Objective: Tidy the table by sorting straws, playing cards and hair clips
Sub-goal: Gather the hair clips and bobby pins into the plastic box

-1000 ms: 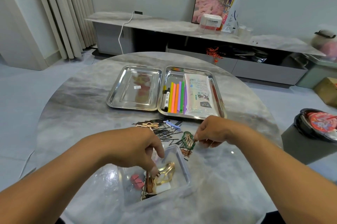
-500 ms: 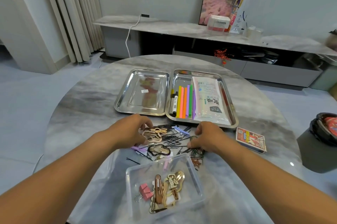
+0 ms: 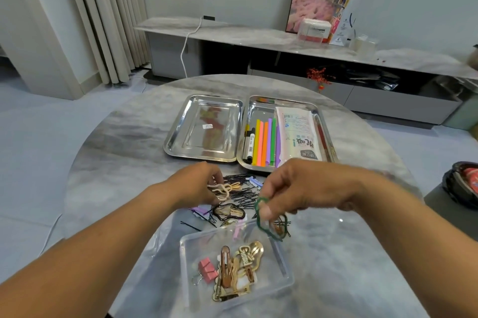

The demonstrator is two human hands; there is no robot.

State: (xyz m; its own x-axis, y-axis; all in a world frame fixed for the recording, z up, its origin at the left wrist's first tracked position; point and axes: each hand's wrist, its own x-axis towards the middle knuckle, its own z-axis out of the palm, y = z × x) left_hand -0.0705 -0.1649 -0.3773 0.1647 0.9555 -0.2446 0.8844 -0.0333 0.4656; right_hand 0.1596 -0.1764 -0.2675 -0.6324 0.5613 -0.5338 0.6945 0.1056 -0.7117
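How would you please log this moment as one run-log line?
left hand: pinches beige clip | right hand: holds green clip above clear box | straws: in tray

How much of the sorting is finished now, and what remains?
Done: straws lie in the right tray; several clips sit in the clear box. In hand: right hand pinches a green clip, left hand a beige clip. Left: the pile of black pins.

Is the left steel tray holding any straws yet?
No. The left tray holds no straws; the straws lie in the right tray beside a marker.
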